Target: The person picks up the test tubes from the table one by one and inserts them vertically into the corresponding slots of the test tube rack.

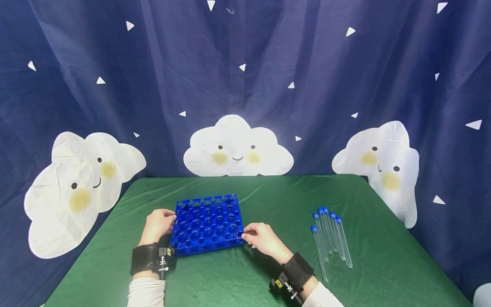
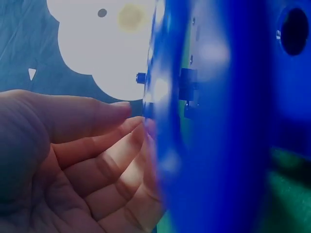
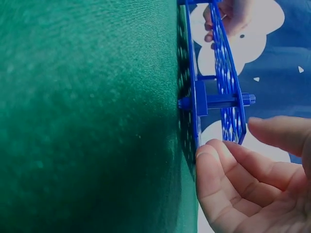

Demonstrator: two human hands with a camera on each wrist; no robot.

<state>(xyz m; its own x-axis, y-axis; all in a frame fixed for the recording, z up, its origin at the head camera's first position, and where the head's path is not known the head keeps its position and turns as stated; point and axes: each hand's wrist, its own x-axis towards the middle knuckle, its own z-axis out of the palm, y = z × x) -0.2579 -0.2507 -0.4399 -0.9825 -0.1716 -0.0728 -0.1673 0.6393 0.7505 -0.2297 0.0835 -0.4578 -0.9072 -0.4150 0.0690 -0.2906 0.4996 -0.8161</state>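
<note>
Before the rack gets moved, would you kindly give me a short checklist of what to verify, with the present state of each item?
1. Left hand grips the left edge of the blue rack: ok.
2. Right hand pinches the rack's right front corner: ok.
3. Rack sits flat on the green table: ok.
4. Rack holes free of tubes: ok.
5. Six capped tubes lie apart from the rack, to its right: ok.
6. Grip firm enough to lift: cannot tell.
</note>
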